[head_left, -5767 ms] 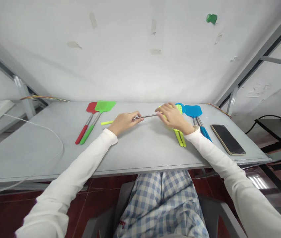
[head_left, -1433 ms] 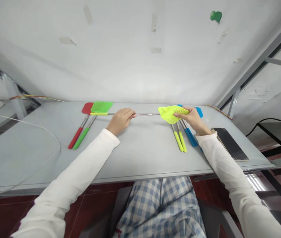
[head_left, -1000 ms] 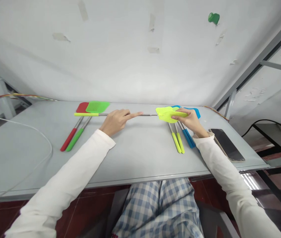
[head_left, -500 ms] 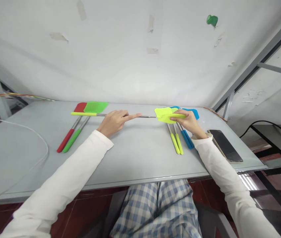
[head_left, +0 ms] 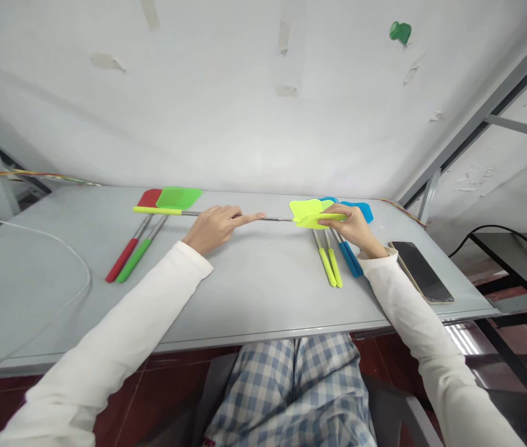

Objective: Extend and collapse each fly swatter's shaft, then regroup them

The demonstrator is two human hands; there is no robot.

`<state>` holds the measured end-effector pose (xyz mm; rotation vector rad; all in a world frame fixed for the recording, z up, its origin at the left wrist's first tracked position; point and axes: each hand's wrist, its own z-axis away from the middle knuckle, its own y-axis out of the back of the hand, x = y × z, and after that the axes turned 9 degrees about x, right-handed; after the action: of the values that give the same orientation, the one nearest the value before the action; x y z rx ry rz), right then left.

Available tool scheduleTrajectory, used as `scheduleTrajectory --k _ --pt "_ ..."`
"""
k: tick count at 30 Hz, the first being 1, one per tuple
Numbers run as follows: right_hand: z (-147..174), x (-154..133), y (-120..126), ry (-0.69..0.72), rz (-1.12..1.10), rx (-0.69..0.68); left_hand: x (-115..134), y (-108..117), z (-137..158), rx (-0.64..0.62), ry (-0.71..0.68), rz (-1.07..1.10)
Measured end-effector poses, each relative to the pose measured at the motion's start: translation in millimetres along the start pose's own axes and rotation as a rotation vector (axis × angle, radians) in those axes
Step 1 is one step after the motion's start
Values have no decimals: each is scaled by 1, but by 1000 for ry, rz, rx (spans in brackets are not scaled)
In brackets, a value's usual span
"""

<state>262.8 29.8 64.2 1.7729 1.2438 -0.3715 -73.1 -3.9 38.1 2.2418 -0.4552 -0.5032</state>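
A yellow-green fly swatter (head_left: 310, 221) with an extended metal rod is held crosswise above the table. My left hand (head_left: 214, 228) is closed around its rod, index finger stretched along the metal toward the head. My right hand (head_left: 354, 225) pinches the swatter's head between thumb and fingers. Beneath and beside the right hand lie yellow-green swatters (head_left: 328, 257) and blue swatters (head_left: 351, 257), their handles toward me. Left of my left hand lie a red swatter (head_left: 123, 257) and a green swatter (head_left: 139, 253), the held swatter's handle passing over them.
A grey table (head_left: 254, 292) stands against a white wall (head_left: 226, 112). A phone (head_left: 422, 271) lies at the table's right side. One white cable (head_left: 65, 246) curves over the left side. Metal frame bars (head_left: 481, 121) rise at the right.
Both hands keep the same hold on the yellow-green fly swatter. The whole view has shifted very slightly; nothing else has visibly moved.
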Motion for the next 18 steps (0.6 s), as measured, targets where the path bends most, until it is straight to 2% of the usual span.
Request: scheduleTrajectory --k 11,18 --pt "0 1 -2 2 8 -4 2 4 -1 -53 7 -44" --pt "5 -5 -8 202 72 17 7 8 -3 -78 12 -31"
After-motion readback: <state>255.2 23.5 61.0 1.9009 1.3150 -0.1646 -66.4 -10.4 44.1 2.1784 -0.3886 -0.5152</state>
